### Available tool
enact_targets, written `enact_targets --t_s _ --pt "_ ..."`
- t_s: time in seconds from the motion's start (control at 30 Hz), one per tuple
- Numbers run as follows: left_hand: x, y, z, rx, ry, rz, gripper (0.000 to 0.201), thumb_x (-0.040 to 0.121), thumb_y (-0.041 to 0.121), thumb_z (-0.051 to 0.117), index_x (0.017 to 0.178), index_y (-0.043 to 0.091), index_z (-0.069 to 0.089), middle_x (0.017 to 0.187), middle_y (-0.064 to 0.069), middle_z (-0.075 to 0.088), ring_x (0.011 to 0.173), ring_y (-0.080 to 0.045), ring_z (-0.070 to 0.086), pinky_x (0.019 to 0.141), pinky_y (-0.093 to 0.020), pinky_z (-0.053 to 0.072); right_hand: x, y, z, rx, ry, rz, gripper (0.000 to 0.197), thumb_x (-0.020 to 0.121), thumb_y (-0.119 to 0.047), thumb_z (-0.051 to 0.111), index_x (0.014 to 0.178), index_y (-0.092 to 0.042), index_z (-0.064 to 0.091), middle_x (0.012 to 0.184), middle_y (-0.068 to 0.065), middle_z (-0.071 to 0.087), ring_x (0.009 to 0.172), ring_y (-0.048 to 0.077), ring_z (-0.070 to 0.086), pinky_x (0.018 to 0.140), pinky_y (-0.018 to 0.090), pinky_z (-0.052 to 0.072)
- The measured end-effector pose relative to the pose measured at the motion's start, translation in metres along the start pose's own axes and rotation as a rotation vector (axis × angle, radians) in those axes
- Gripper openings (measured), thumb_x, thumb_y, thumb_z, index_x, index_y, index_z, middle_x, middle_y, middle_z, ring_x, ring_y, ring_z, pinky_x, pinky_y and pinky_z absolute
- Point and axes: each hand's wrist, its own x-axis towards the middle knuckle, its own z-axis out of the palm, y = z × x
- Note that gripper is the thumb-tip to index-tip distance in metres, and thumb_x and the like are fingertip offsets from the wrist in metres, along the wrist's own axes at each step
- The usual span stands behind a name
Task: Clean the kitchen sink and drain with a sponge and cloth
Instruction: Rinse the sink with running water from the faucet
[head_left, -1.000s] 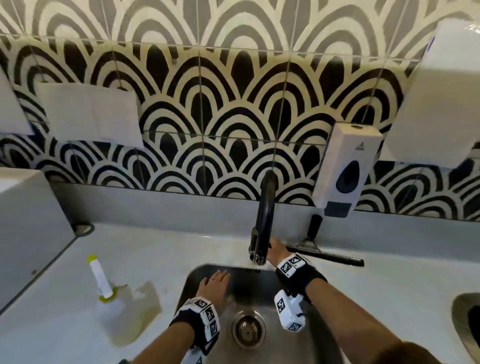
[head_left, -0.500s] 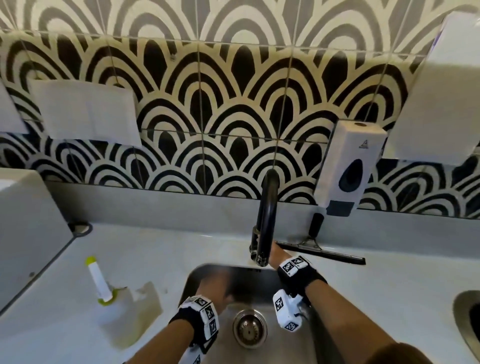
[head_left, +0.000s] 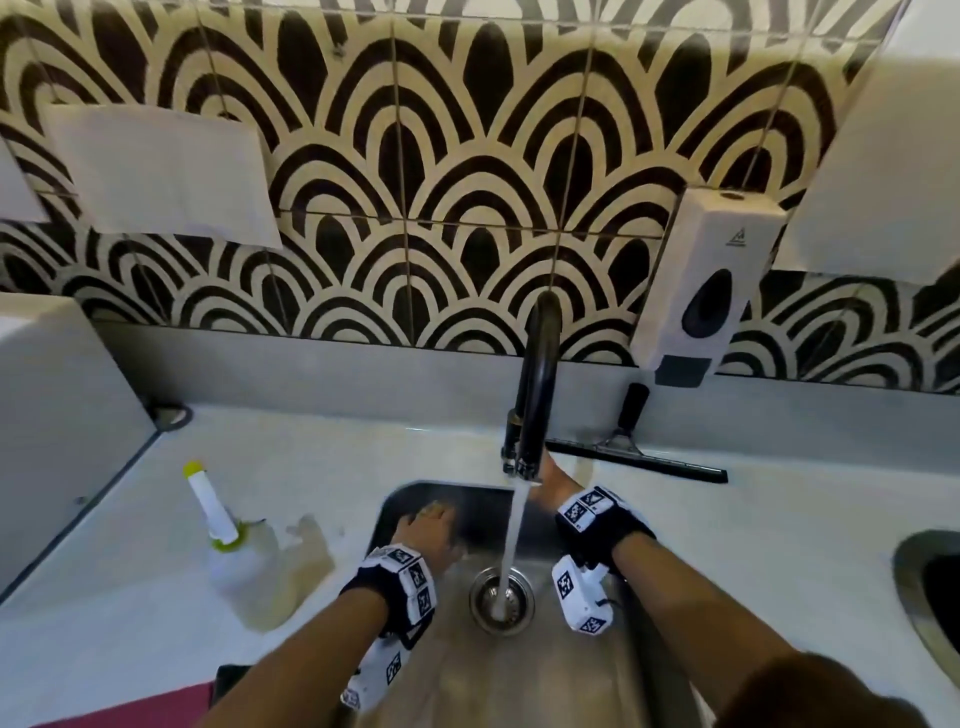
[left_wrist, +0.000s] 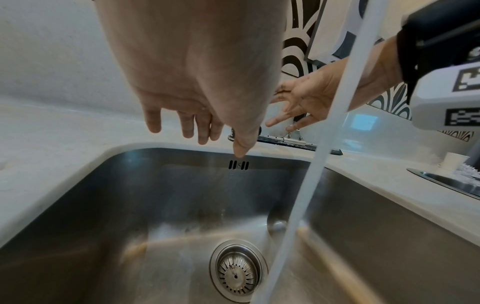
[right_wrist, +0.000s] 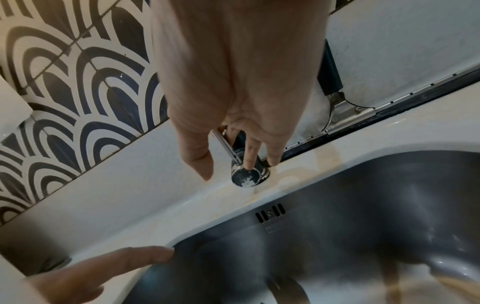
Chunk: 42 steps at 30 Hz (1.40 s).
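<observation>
Head view, left to right: a white bottle with a yellow-green cap (head_left: 210, 506) stands on the pale surface (head_left: 130, 597) well left of the left hand (head_left: 428, 532), beside a wet yellowish patch (head_left: 291, 571). The left hand hangs inside the steel sink (head_left: 519, 686) near its back left wall, fingers loosely straight and holding nothing. Just right of it a stream of water (head_left: 511, 545) falls from the black faucet (head_left: 537, 384) onto the drain strainer (head_left: 501, 600), between the two hands. The right hand (head_left: 558, 480) reaches behind the spout to the faucet's base, where its fingers (right_wrist: 249, 156) rest on the lever (right_wrist: 226, 144), extended rather than curled. Beyond that hand a black squeegee (head_left: 639, 457) lies on the surface against the backsplash, with a white soap dispenser (head_left: 701, 280) on the patterned tile wall (head_left: 441, 182) above it. Far right shows the rim of a second basin (head_left: 909, 582).
</observation>
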Motion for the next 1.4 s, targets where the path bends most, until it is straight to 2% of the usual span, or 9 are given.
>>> enact_targets --t_s 0.1,0.17,0.4,0.5,0.77,1.07,1.23,1.3,1.4 --pt "-0.002 -0.001 0.003 -0.013 0.02 -0.006 0.057 0.096 0.031 0.041 0.148 0.014 0.023 0.155 -0.004 0.023 0.145 -0.019 0.02 0.114 -0.039 0.02 -0.001 0.015 0.007 0.009 0.033 -0.159 0.084 0.073 0.01 0.067 0.14 -0.016 0.024 0.134 0.011 0.046 0.118 0.01 0.051 0.098 0.018 0.042" --pt "-0.004 -0.002 0.004 -0.023 0.019 -0.012 0.055 0.096 0.032 0.042 0.146 0.014 0.028 0.152 -0.006 0.029 0.141 -0.021 0.027 0.112 -0.04 0.025 -0.009 0.016 0.003 0.019 0.049 -0.173 0.084 0.076 0.016 0.063 0.145 -0.003 0.019 0.142 0.011 0.037 0.127 0.025 0.042 0.091 0.007 0.041" --pt "-0.026 -0.002 0.015 -0.229 -0.055 -0.063 0.044 0.095 0.028 0.048 0.134 0.01 0.047 0.134 -0.012 0.053 0.122 -0.027 0.053 0.1 -0.034 0.044 -0.064 0.018 0.008 0.159 0.105 0.132 0.013 0.092 -0.004 0.052 0.101 -0.007 0.06 0.096 0.004 0.059 0.085 0.013 0.059 0.071 0.014 0.043" --pt "-0.042 0.004 0.025 -0.264 -0.057 -0.054 0.038 0.094 0.026 0.05 0.128 0.01 0.054 0.127 -0.011 0.06 0.117 -0.025 0.056 0.098 -0.03 0.045 -0.083 0.024 0.031 0.245 0.01 0.246 0.022 0.094 -0.01 0.05 0.075 -0.015 0.061 0.084 0.004 0.062 0.062 0.008 0.059 0.06 0.016 0.044" --pt "-0.07 0.004 0.05 -0.275 -0.08 -0.009 0.037 0.094 0.034 0.049 0.127 0.018 0.052 0.128 -0.007 0.057 0.116 -0.026 0.057 0.099 -0.036 0.046 -0.103 0.012 0.078 0.501 -0.041 0.387 0.029 0.094 -0.003 0.042 0.069 -0.005 0.056 0.063 0.006 0.061 0.046 0.009 0.062 0.048 0.017 0.046" --pt "-0.077 -0.025 0.049 -0.193 -0.082 0.022 0.036 0.094 0.038 0.048 0.122 0.016 0.057 0.122 -0.01 0.062 0.11 -0.028 0.06 0.091 -0.035 0.048 -0.089 0.003 0.092 0.745 0.001 0.497 0.027 0.092 0.007 0.033 0.108 0.01 0.054 0.095 0.02 0.057 0.086 0.032 0.057 0.064 0.033 0.047" --pt "-0.074 -0.043 0.04 -0.12 -0.065 0.059 0.038 0.096 0.033 0.046 0.127 0.012 0.054 0.127 -0.01 0.058 0.115 -0.027 0.057 0.093 -0.034 0.046 -0.087 -0.003 0.089 0.948 -0.003 0.582 0.05 0.101 -0.023 0.025 0.129 0.013 0.045 0.137 0.033 0.044 0.124 0.053 0.04 0.06 0.033 0.044" --pt "-0.073 -0.05 0.038 -0.076 -0.053 0.07 0.039 0.096 0.034 0.046 0.129 0.014 0.052 0.13 -0.01 0.056 0.119 -0.028 0.054 0.097 -0.038 0.045 -0.085 -0.007 0.088 1.091 0.029 0.616 0.054 0.099 -0.029 0.027 0.144 0.001 0.029 0.135 0.03 0.045 0.119 0.056 0.039 0.078 0.033 0.052" --pt "-0.072 -0.062 0.033 -0.003 -0.035 0.058 0.042 0.096 0.037 0.046 0.131 0.014 0.049 0.132 -0.011 0.05 0.124 -0.029 0.047 0.102 -0.044 0.041 -0.085 -0.019 0.083 1.189 -0.073 0.656 0.072 0.1 -0.048 0.016 0.143 0.009 0.023 0.149 0.03 0.025 0.137 0.045 0.027 0.112 0.043 0.028"
